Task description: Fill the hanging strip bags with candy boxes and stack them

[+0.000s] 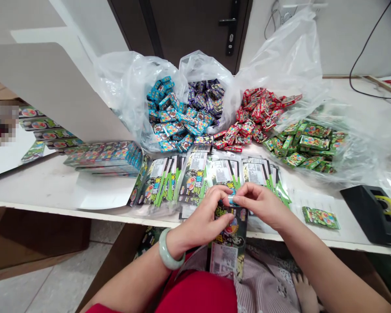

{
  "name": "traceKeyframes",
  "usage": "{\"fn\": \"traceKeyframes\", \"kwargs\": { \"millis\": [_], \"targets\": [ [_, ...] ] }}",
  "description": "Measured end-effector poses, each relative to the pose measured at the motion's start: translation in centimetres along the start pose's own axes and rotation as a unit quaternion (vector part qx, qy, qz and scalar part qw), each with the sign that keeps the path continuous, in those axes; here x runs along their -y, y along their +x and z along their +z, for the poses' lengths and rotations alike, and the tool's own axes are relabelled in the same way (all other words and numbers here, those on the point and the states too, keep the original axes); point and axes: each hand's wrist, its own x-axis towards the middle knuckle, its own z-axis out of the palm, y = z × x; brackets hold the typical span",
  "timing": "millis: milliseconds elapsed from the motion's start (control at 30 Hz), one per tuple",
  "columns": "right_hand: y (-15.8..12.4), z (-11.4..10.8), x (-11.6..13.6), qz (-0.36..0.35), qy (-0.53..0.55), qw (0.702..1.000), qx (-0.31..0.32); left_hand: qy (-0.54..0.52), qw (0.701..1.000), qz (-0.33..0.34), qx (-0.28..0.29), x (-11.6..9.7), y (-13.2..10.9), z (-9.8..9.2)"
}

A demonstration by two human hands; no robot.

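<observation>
Both hands meet at the table's front edge over a black printed candy bag [226,258], which hangs down towards the lap. My left hand [205,217] is closed on the upper part of this bag, its fingers bent over the top end. Thumb and forefinger of my right hand [263,204] pinch at the same end, where a bit of a small blue candy packet [230,200] shows between the fingertips. Most of that packet is hidden by the fingers. Rows of flat candy bags [154,180] lie just beyond the hands.
Clear plastic sacks spill blue packets [174,117], purple packets [207,100], red packets [259,108] and green packets [314,141] across the back. One green packet [321,217] lies right, beside a tape dispenser [371,213]. Left are stacked packs [106,156] and a white board [52,87].
</observation>
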Motion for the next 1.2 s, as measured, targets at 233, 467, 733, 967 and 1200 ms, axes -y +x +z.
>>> {"fn": "traceKeyframes", "kwargs": {
  "millis": [233,467,733,967,1200],
  "targets": [
    [-1.3,0.1,0.5,-0.037,-0.057,0.998,-0.004,0.011,1.0,0.007,-0.01,-0.2,-0.3,0.2],
    [-2.8,-0.4,1.0,-0.121,-0.124,0.985,0.008,0.007,1.0,0.01,-0.011,-0.3,-0.2,0.6],
    [-4.0,0.3,-0.6,-0.216,-0.189,0.957,-0.038,0.139,0.989,0.035,0.035,-1.0,0.1,-2.2],
    [-4.0,0.6,-0.5,-0.225,-0.215,0.949,-0.049,0.168,0.983,0.047,0.055,-0.4,-0.4,-4.3],
    [-3.5,1.0,0.9,-0.216,-0.302,0.929,-0.016,0.077,0.996,0.012,0.04,0.5,-0.5,-3.9]
  ]
}}
